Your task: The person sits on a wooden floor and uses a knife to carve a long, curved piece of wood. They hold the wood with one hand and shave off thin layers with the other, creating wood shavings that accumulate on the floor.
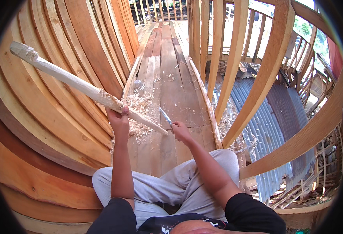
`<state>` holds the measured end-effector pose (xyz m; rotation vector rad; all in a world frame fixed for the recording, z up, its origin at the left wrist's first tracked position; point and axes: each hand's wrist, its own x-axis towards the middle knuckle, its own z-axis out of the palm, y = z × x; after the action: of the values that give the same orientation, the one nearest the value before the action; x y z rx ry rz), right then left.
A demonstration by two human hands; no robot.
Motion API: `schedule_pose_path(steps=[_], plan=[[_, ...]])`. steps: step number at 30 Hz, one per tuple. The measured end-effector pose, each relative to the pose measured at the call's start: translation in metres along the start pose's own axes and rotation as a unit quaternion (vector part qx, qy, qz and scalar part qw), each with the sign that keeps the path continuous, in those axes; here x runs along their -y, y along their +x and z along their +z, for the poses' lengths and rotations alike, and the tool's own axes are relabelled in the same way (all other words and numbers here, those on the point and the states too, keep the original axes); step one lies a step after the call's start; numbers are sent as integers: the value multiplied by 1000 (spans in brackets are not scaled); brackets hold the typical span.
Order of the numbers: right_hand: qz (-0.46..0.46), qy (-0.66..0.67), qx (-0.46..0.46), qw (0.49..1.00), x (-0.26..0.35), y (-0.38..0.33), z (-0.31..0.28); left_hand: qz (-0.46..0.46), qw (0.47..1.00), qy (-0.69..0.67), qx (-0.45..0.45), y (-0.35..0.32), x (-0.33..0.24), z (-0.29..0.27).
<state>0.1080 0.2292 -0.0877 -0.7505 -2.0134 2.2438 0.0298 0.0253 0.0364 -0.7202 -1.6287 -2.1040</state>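
A long, pale wooden stick (68, 80) slants across the left half of the view. Its upper end is notched and thicker, and its lower end tapers toward the floor. My left hand (119, 118) is closed round the stick below its middle. In my right hand (181, 130) is a knife (164, 115), its blade pointing up and to the left. The blade is apart from the stick, just right of its tapered end. Most of the knife's handle is hidden in my fingers.
Wood shavings (142, 103) are heaped on the plank floor (169, 89) beyond my left hand. A plank wall (58, 89) rises on the left. Wooden balusters (235, 58) stand on the right, with corrugated metal sheets (257, 117) lower down behind them. My crossed legs (136, 183) are in front of me.
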Motion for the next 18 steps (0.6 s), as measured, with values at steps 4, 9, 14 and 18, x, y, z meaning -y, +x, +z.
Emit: schedule_pose_path(steps=[4, 9, 14, 18], plan=[[-61, -14, -15, 998, -13, 18, 0, -29, 999, 4, 17, 26, 4, 0], [-185, -191, -101, 959, -49, 61, -5, -59, 988, -131, 51, 27, 18, 11], [-56, -90, -47, 993, -9, 22, 13, -122, 960, -244, 58, 11, 24, -29], [-147, -168, -75, 972, -8, 33, 7, -76, 959, -254, 97, 11, 15, -13]])
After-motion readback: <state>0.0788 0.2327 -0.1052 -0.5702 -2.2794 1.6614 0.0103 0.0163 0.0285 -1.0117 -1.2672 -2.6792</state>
